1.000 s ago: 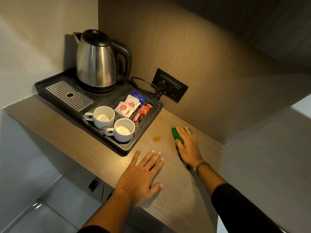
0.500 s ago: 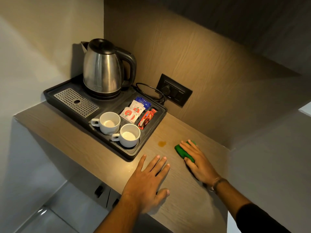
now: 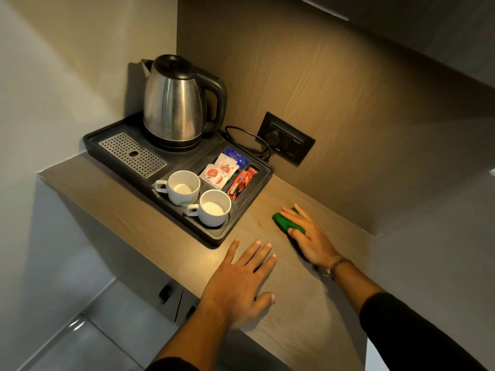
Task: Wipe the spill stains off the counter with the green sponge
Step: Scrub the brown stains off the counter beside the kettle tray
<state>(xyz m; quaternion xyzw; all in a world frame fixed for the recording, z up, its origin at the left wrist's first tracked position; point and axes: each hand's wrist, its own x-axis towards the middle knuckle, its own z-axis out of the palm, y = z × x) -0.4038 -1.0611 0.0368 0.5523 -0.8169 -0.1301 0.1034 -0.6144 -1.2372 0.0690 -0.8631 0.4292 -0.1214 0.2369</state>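
My right hand (image 3: 308,236) presses the green sponge (image 3: 281,222) flat on the wooden counter (image 3: 160,242), just right of the black tray's corner. Fingers cover most of the sponge; its left end shows. A faint orange-brown stain (image 3: 259,223) lies on the counter immediately left of the sponge. My left hand (image 3: 241,279) rests palm down on the counter near its front edge, fingers spread, holding nothing.
A black tray (image 3: 227,234) holds a steel kettle (image 3: 174,103), two white cups (image 3: 184,187) (image 3: 214,207), sachets (image 3: 222,170) and a drip grate (image 3: 132,153). A wall socket (image 3: 286,141) with the kettle cord is behind. Walls close in left and right.
The sponge and my right hand slid left toward the stain, which now looks smaller and fainter. The camera view shifted; my left hand stayed put.
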